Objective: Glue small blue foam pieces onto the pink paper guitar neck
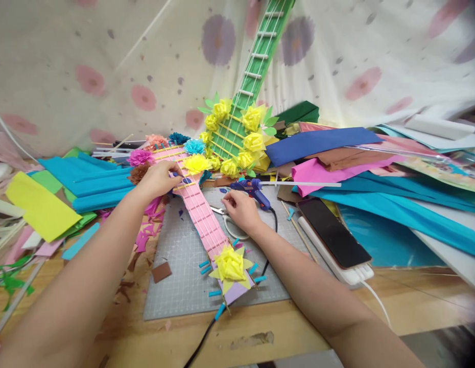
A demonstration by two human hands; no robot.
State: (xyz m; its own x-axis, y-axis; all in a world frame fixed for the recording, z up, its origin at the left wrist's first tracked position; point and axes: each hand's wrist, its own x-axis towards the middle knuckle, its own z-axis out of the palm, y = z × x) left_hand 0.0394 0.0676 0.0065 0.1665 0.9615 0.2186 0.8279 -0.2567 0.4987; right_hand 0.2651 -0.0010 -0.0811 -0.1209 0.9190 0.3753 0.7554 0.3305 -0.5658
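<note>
A pink paper guitar lies across a grey cutting mat, with paper flowers round its body and a yellow flower at its head. My left hand rests on the guitar's body and pinches a small dark blue piece against it. My right hand is beside the neck, fingers curled in a pinch on something too small to make out. White-handled scissors lie partly under that hand. A blue glue gun lies just beyond it.
A green paper guitar with yellow flowers leans against the flowered cloth behind. Coloured paper sheets pile up left and right. A phone lies on a white power bank at right. Paper scraps litter the wooden table.
</note>
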